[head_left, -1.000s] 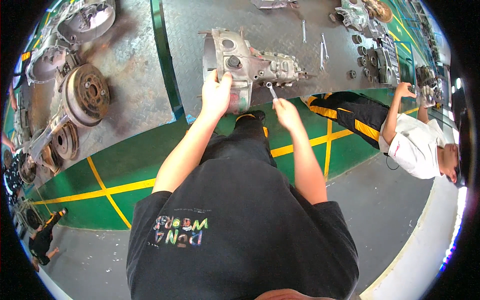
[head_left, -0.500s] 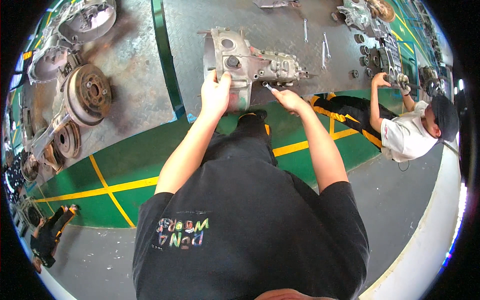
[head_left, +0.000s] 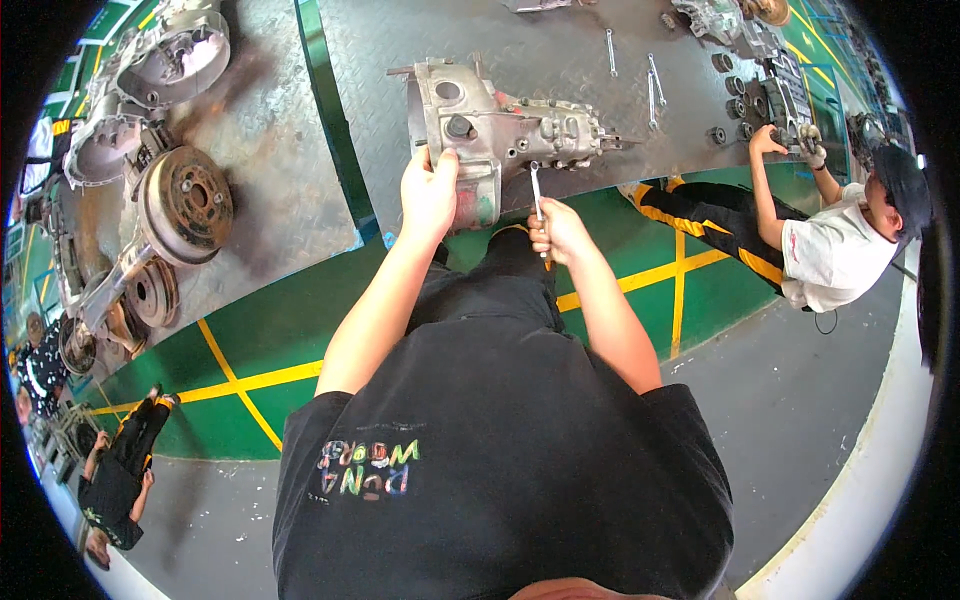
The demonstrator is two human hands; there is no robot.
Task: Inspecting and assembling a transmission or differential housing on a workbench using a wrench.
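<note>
A grey metal gearbox (head_left: 505, 122) lies on the bench near its front edge, its wide bell end to the left and a thin shaft pointing right. My left hand (head_left: 430, 195) grips the near lower rim of the bell end, thumb on top. My right hand (head_left: 562, 232) is closed round the lower part of a silver wrench (head_left: 536, 188), which stands nearly upright in view. The wrench's ring end is at the near underside of the gearbox's narrow section; whether it sits on a bolt I cannot tell.
Several loose wrenches (head_left: 653, 95) lie beyond the gearbox to the right, near small dark round parts (head_left: 735, 87). A rusty brake drum (head_left: 187, 205) and metal housings (head_left: 172, 65) crowd the left bench. A co-worker (head_left: 835, 245) handles parts at the right.
My right hand has moved left and down, swinging the wrench from slanted to nearly upright. My left hand keeps its hold on the gearbox.
</note>
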